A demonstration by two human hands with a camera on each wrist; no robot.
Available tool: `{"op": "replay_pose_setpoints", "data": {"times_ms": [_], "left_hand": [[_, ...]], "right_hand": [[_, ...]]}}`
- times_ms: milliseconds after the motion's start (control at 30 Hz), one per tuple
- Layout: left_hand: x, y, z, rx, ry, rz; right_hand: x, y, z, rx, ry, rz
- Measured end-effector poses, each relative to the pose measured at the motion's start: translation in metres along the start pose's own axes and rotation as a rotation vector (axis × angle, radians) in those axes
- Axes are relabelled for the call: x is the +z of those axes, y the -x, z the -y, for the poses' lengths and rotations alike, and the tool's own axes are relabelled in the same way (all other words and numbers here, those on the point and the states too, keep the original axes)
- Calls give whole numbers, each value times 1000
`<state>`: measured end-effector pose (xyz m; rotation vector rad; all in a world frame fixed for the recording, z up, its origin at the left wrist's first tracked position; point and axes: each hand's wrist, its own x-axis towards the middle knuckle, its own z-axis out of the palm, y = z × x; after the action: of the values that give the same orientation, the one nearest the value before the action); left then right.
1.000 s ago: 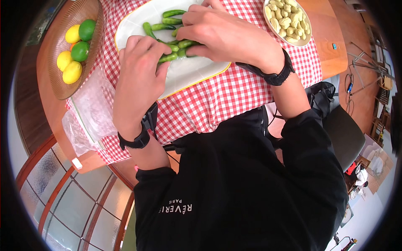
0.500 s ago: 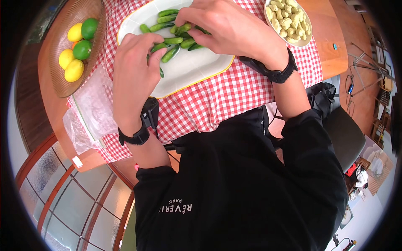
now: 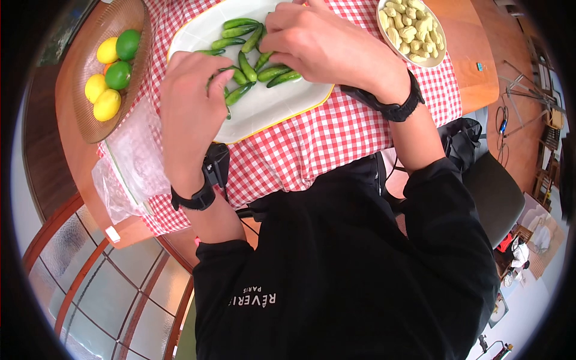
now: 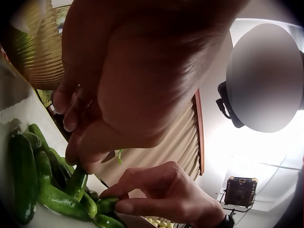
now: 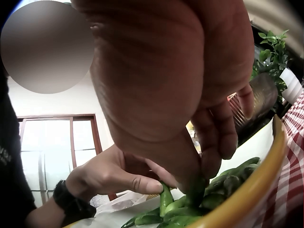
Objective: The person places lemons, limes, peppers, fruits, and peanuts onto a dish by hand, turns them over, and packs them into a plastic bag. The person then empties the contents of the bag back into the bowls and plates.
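Note:
Several green chili peppers (image 3: 240,93) lie loosely spread on a white plate (image 3: 264,114) with a yellow rim. My left hand (image 3: 192,108) is over the plate's left side; in the left wrist view its thumb and forefinger pinch the end of one chili pepper (image 4: 77,183). Across from it, my right hand (image 3: 321,45) reaches over the plate's right side. Its thumb and fingers pinch another chili pepper (image 4: 107,205), seen beyond the left hand in that view. In the head view the right fingertips are partly hidden behind the hand.
A ribbed amber glass dish (image 3: 81,90) of lemons and limes stands at the left, with a clear plastic bag (image 3: 135,156) near it. At the right is a bowl of peanuts (image 3: 414,30). A red checked cloth (image 3: 312,138) lies under the plate.
The bunched chili peppers have been spread apart, with more of them now showing between the hands. The left hand has shifted slightly left and the right hand has moved slightly over the plate.

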<state>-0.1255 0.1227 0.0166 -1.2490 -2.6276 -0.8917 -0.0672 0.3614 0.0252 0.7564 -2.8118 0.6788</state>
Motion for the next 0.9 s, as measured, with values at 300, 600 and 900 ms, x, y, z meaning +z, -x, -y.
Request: {"op": "replay_pose_setpoints", "data": {"times_ms": [300, 600, 900], "left_hand": [[-1, 3, -1, -116, -58, 106], [-17, 11, 3, 11, 4, 231], [-6, 9, -3, 43, 43, 250]], "right_hand": [[0, 0, 1, 32, 194, -17], [-4, 2, -1, 2, 52, -50], [10, -1, 9, -86, -8, 20]]}}
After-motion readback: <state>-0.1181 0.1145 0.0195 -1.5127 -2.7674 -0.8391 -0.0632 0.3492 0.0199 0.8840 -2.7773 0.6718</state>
